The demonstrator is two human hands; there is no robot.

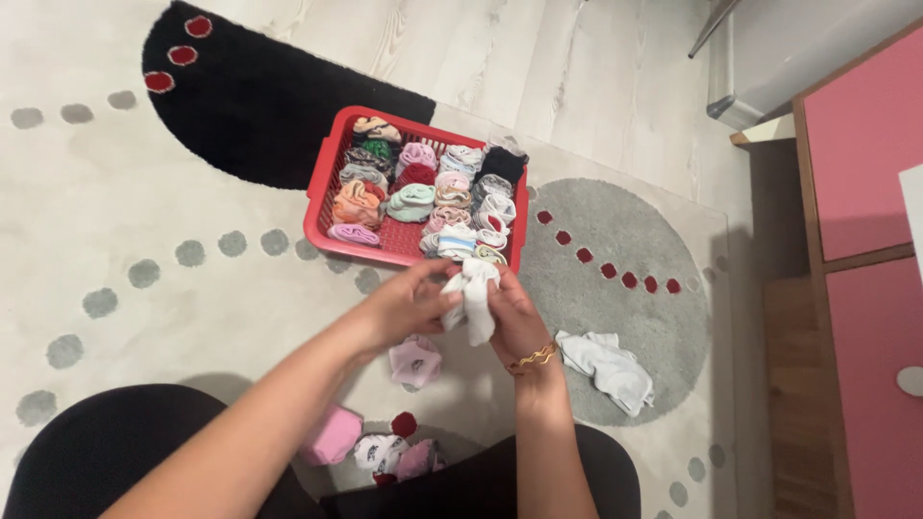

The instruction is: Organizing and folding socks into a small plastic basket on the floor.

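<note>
From the head view, the left hand [409,306] and right hand [511,322] both grip a white sock [475,300] above the rug [115,192], mid-roll, just short of the red basket [327,192] of rolled socks [413,202]. Finishing calls for a tight tuck, then a free slot.

1 red plastic basket [325,197] holds roughly 20 rolled sock bundles [411,202], too tightly packed for an exact count. 2 hands, the left hand [402,306] and the right hand [514,322], share 1 white sock [474,298]. About 5 loose pink and patterned socks [415,361] lie on 1 rug [115,202], plus 1 white sock pile [608,367] and 1 gold bracelet [532,360].
</note>
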